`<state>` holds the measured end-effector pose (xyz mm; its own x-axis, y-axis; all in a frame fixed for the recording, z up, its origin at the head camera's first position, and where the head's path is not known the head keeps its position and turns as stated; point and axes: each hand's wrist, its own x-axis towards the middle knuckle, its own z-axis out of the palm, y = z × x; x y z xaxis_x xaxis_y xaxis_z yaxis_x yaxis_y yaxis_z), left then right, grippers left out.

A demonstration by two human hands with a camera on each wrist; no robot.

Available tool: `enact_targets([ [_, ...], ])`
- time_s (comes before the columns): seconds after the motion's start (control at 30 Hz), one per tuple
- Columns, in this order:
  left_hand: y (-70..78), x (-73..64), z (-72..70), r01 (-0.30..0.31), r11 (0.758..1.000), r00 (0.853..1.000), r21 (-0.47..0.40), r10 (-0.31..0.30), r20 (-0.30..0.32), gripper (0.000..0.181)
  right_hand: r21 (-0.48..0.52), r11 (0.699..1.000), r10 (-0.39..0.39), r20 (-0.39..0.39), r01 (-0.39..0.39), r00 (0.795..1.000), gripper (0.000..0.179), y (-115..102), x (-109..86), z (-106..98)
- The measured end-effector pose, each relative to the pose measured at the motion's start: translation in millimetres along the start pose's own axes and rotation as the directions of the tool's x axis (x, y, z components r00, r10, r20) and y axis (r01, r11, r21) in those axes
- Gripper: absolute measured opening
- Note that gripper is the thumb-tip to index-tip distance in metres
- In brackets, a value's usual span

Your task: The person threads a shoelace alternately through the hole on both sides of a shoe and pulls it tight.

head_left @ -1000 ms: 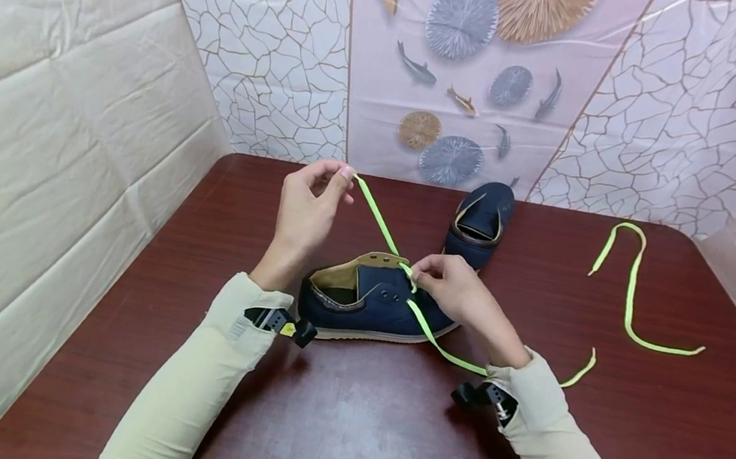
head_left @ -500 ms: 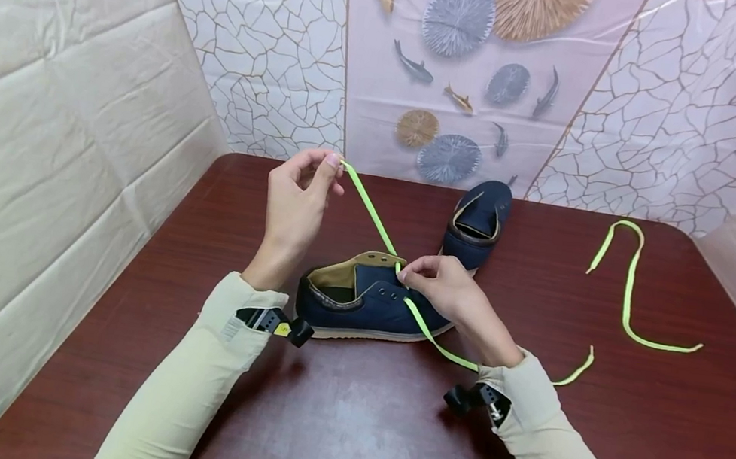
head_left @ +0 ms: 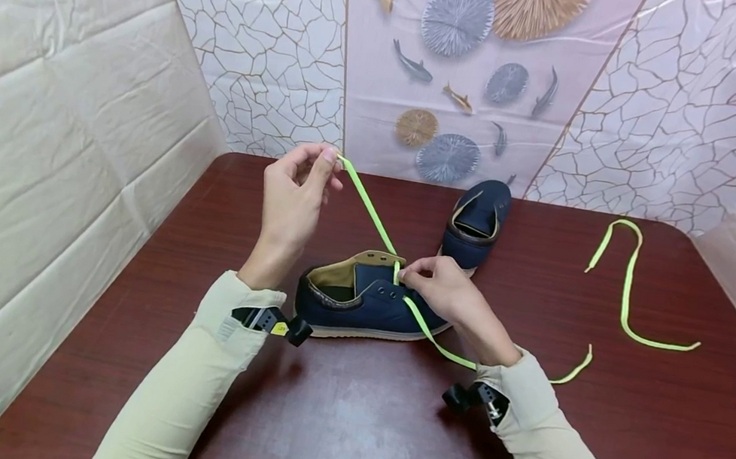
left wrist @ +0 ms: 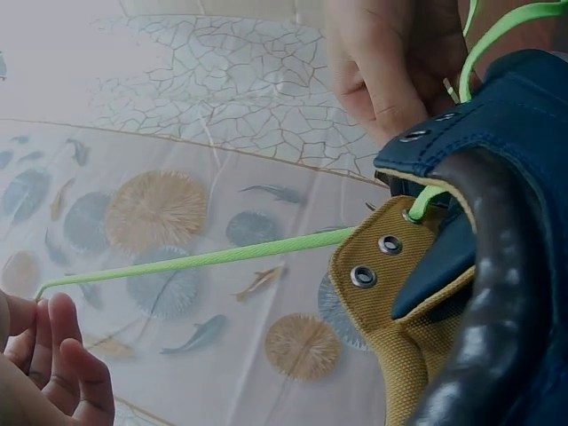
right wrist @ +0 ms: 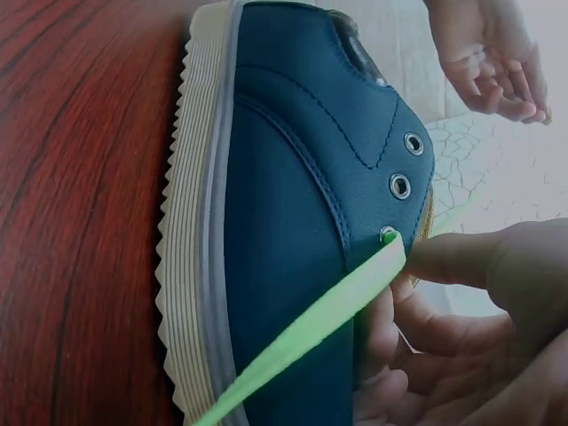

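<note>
On your glossy, wood-grained table, the navy shoe lies lengthwise left to right, toe rightward, its pale sole ribbed. Your right hand is nearer, right beside the lacing; you can't quite tell what it grips. Your left hand pinches the flat green lace straight, up-left of the metal-rimmed eyelets.

Bright head view — pale glare toward the near edge of the table, soft shadows flanking it — hazier wrist views.
</note>
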<state>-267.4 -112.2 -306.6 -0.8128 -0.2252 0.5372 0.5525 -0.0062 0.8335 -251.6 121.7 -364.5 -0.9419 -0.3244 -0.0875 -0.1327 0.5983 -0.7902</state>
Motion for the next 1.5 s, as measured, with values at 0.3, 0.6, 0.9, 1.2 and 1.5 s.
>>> enact_targets([
  [0.3,0.7,-0.1,1.2,-0.013,0.999,1.0,-0.047,0.013,0.006,0.027,0.062,0.998,-0.005,-0.022,0.006,1.0,0.024,1.2,-1.3,5.9],
  [0.6,3.6,1.5,-1.4,-0.073,0.995,0.997,-0.066,0.072,-0.016,0.016,0.096,0.995,-0.009,-0.065,0.016,0.998,0.011,3.8,0.8,7.9],
  [0.9,10.2,9.2,-11.0,-0.066,0.985,0.994,-0.158,0.05,-0.102,0.011,0.007,1.0,0.026,-0.074,-0.026,0.997,0.015,3.6,1.2,4.8],
  [1.2,14.8,17.4,-23.8,-0.061,0.974,0.985,-0.218,0.023,-0.17,0.014,-0.004,1.0,-0.014,-0.028,0.014,1.0,0.019,5.3,-1.0,0.1],
  [1.5,14.6,19.7,-30.0,-0.022,0.967,0.978,-0.253,-0.031,-0.204,0.018,0.035,0.999,0.016,0.03,-0.017,0.999,0.024,2.4,-2.0,-2.8],
])
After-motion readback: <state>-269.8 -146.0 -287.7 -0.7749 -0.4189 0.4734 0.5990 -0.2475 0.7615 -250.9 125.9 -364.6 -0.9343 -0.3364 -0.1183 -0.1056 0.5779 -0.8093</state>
